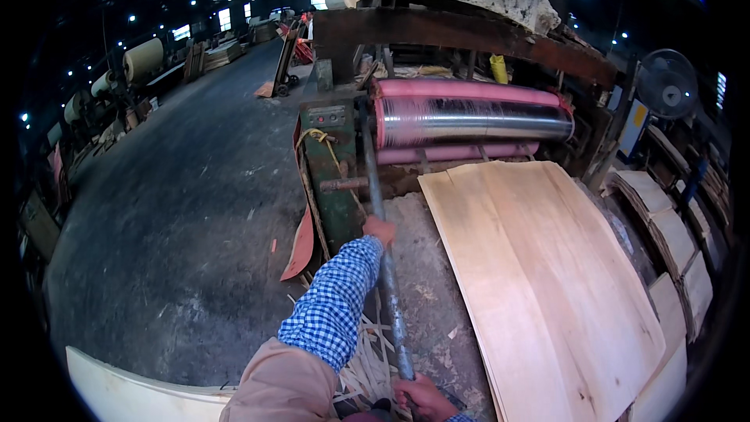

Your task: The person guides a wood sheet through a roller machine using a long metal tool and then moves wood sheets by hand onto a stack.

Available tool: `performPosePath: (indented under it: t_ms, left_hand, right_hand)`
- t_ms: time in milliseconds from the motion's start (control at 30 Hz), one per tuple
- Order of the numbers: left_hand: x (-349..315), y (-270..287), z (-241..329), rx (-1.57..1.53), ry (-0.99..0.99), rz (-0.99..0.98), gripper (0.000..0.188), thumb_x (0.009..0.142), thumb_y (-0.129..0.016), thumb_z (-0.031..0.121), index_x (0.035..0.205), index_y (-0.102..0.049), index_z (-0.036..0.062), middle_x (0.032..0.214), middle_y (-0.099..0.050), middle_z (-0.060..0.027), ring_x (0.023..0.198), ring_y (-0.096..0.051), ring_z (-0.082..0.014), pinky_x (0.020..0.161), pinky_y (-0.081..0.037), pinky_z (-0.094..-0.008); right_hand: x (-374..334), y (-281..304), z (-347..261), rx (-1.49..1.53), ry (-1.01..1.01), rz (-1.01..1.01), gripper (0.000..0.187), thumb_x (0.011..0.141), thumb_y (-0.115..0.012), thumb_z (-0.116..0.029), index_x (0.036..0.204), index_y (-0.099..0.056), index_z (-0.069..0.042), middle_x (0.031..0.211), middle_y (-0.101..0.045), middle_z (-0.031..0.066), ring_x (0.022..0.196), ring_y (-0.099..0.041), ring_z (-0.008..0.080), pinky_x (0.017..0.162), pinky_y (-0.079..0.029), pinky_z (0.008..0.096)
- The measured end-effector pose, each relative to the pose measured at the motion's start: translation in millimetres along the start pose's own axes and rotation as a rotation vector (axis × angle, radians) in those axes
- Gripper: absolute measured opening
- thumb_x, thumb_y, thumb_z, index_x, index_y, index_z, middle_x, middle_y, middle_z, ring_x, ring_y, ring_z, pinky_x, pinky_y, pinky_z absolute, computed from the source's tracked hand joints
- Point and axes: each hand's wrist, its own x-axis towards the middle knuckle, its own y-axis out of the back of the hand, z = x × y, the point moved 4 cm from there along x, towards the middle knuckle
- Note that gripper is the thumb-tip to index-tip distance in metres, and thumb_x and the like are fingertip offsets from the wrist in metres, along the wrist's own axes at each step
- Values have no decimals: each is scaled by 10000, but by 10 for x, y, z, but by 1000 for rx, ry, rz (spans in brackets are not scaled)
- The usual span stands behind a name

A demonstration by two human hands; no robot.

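A long grey metal pipe (393, 305) runs from beside me up to the left end of a roller machine. My left hand (380, 230), at the end of a blue checked sleeve, is closed around its middle. Lower down, my right hand (424, 397) is wrapped round the near part of the same pipe. The far end reaches the side of the pink-coated rollers (469, 91), next to a shiny metal roller (500, 121); how it meets the machine is too dark to tell. A green control box (326, 172) with a yellow rope stands just left of the pipe.
A stack of wide veneer sheets (539, 281) lies to my right, with more sheets (672, 234) beyond. Wood strips (367, 359) litter the floor near my feet. A pale board (148, 391) lies lower left. A fan (666, 84) stands far right, a hand truck (286, 70) ahead.
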Motion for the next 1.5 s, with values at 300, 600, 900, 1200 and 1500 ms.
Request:
performPosePath:
  t_ms: [300,600,900,1200,1500]
  left_hand:
    - [-129,-53,123,-7,8,40,339,705,-589,141,992,-587,-39,1032,-608,-245,1004,-579,-378,841,-482,-391]
    - [198,-36,-118,26,1,61,328,681,-607,128,967,-606,-32,1056,-600,-247,1028,-568,-376,870,-472,-382]
    - [29,52,-40,-2,0,84,311,692,-596,123,953,-601,-45,983,-626,-235,904,-626,-354,795,-499,-382]
    - [298,-19,-152,23,2,46,344,713,-592,107,1021,-585,-44,1087,-584,-253,1039,-560,-382,877,-461,-399]
    - [32,59,-118,62,-2,81,379,745,-589,170,1066,-576,-30,1120,-571,-248,1069,-544,-378,910,-443,-404]
  right_hand:
    - [215,209,245,44,-88,-51,247,852,-544,-211,624,-497,-130,500,-451,-26,369,-376,62,327,-260,206]
    - [306,151,348,177,-19,-49,220,853,-544,-173,644,-518,-110,521,-461,-15,402,-404,80,354,-295,213]
    - [352,159,372,112,-2,-95,225,857,-538,-174,642,-512,-115,534,-460,-13,428,-411,85,387,-322,221]
    - [450,120,413,152,69,-64,191,860,-546,-172,677,-514,-126,549,-440,-33,441,-390,77,402,-324,215]
    - [436,143,478,70,87,-128,172,858,-532,-164,692,-520,-120,552,-442,-26,450,-403,83,410,-334,221]
